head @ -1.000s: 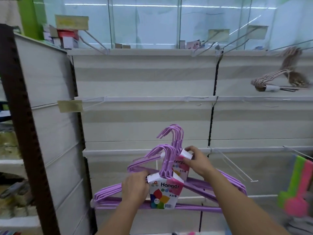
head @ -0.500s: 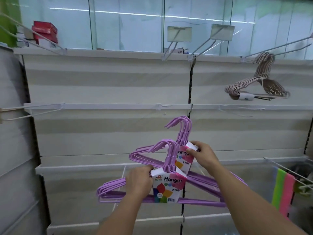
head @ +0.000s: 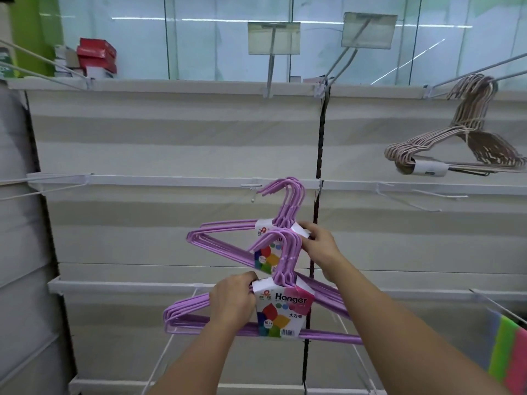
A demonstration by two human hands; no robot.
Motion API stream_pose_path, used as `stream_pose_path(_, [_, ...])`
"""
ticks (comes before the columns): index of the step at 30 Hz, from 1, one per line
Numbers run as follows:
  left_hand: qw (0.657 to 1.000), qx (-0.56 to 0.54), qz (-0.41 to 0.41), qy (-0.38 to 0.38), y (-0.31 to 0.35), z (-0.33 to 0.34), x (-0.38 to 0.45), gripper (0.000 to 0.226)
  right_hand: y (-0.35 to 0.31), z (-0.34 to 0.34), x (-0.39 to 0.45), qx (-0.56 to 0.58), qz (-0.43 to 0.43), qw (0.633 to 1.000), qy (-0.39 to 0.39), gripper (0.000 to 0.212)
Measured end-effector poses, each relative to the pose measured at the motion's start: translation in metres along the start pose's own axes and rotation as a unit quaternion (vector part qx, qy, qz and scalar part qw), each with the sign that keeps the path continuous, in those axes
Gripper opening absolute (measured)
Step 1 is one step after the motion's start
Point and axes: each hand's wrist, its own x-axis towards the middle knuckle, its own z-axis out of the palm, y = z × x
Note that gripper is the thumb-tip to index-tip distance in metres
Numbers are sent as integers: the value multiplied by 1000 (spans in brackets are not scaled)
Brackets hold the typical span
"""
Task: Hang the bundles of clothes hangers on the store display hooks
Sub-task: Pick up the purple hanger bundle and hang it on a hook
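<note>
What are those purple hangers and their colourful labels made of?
The purple hangers look like thin wire under a smooth, slightly glossy plastic coating, though solid plastic is possible. The label on the near bundle seems to be glossy printed card, folded over the hanger necks.

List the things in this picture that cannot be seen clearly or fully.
Head view only:
- Label on the rear purple plastic hanger bundle: mostly covered by the front purple hanger bundle and the right hand.
- Left hand: fingertips hidden behind the front bundle's printed card.
- Beige wire hanger bundle: right end cut by the frame edge.
- Clear price tag holders: any text unreadable.
- Green and pink items: cut off at the right edge.
</note>
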Motion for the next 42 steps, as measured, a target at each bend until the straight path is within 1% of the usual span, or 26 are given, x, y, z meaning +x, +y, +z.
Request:
stream_pose_path(9, [1000,-6,3,0,-18,5,23,20,9,19,31,56,32,996,-65,39])
stream_pose_path(13, [1000,-9,19,-3,-20,8,33,31,14,25,37,61,40,994,-87,33])
stream_pose_path(16, [999,-34,14,-4,-23,10,39,35,10,29,41,22,40,994,-104,33])
stream_pose_path(19, [1000,-23,4,-12,-27,10,41,34,6,31,45,-21,37,991,-130,34])
stream_pose_path(22, [1000,-16,8,-10,-28,12,42,31,6,29,45,-57,38,988,-140,30])
stream_pose_path(23, [1000,-15,8,-12,-27,12,42,31,6,29,45,-68,38,988,-133,28])
stream_pose_path(24, [1000,-13,7,-14,-26,12,42,30,8,29,47,-110,33,986,-118,26])
stream_pose_path(26, [1000,-9,3,-13,-24,13,44,29,13,30,50,-230,22,969,-85,26])
stream_pose_path(27, [1000,-10,-1,-10,-23,13,44,30,15,32,49,-267,22,962,-55,28])
stream_pose_path(28, [1000,-12,-6,-9,-21,13,44,30,17,34,46,-268,6,963,-15,30])
stream_pose_path(29, [1000,-14,-10,-10,-20,13,44,30,22,36,42,-228,-5,973,31,32])
stream_pose_path(31, [1000,-11,-12,-12,-18,13,45,30,24,40,25,-97,-38,986,133,33])
stream_pose_path(32, [1000,-3,-11,-11,-15,12,46,30,24,42,16,-59,-54,986,145,34])
stream_pose_path(33, [1000,7,-9,-8,-12,11,47,30,22,43,9,-45,-62,989,129,37])
stream_pose_path(34, [1000,15,-8,-3,-9,10,48,30,22,45,3,-43,-70,992,98,44])
stream_pose_path(35, [1000,20,-8,3,-6,8,49,30,19,46,-2,-53,-77,993,72,49])
stream_pose_path(36, [1000,24,-8,11,-3,7,51,31,16,45,-3,-71,-84,992,61,49])
stream_pose_path(39, [999,9,0,34,6,0,57,35,9,39,4,-128,-97,984,71,41])
stream_pose_path(42, [1000,-21,15,16,13,-10,69,35,-3,32,10,-136,-90,982,90,39])
